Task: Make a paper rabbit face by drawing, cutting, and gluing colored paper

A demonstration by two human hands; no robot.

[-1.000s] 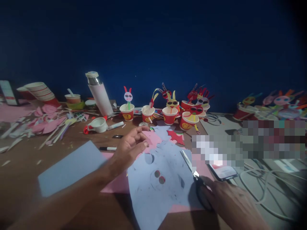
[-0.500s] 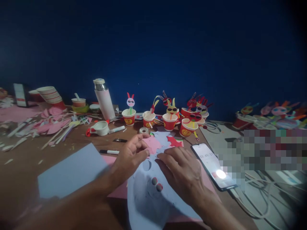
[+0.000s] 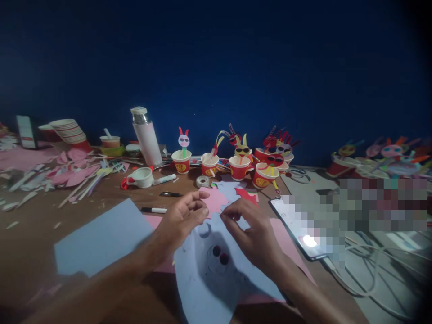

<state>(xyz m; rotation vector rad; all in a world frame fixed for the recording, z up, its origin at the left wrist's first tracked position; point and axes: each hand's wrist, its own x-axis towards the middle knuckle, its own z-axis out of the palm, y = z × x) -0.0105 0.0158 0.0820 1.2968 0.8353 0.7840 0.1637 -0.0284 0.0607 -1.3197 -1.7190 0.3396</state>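
My left hand (image 3: pixel 189 213) is over the top of a light blue sheet (image 3: pixel 202 279), its thumb and fingers closed on something I cannot make out. Facing it, my right hand (image 3: pixel 249 227) pinches at the sheet's upper edge; what lies between its fingertips is too small to name. Two dark round pieces (image 3: pixel 220 254) rest on the blue sheet below the hands. Just beyond the fingertips lie a pink paper piece (image 3: pixel 214 200) and a red paper piece (image 3: pixel 246 194).
Red and white cups (image 3: pixel 239 168) with paper figures line the back. A white bottle (image 3: pixel 147 139), tape roll (image 3: pixel 203 181), marker (image 3: pixel 154 210) and blue paper (image 3: pixel 101 238) lie around. At right are a phone (image 3: pixel 297 229) and cables (image 3: pixel 367 274).
My right hand has lifted a little, with its fingers more curled into a pinch. The shadow on the blue sheet has shifted, and the view has tilted slightly.
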